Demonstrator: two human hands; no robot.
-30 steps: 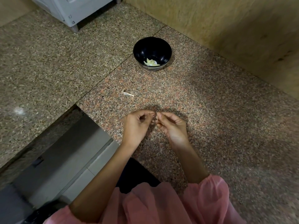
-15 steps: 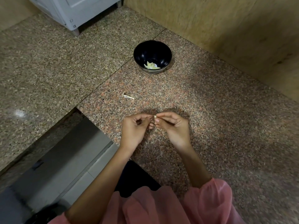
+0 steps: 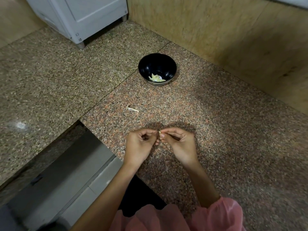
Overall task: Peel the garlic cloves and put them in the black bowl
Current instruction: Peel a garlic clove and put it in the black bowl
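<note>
A garlic clove (image 3: 159, 132) is pinched between left hand (image 3: 139, 145) and right hand (image 3: 179, 145) over the speckled granite counter (image 3: 233, 130). Black bowl (image 3: 157, 68) with peeled cloves (image 3: 156, 77) sits at 12 o'clock; stem scrap (image 3: 132, 109) at 11. White appliance (image 3: 80, 15) and wood-panel wall (image 3: 225, 30) are seen beyond.

We see a polished, speckled granite counter (image 3: 216, 130), a glossy black bowl (image 3: 150, 64), a matt wood-grained wall panel (image 3: 225, 30), smooth white appliance casing (image 3: 93, 12) and soft pink cloth sleeves (image 3: 218, 214).

bare forearms (image 3: 106, 194), loose pink sleeves (image 3: 221, 212)
</note>
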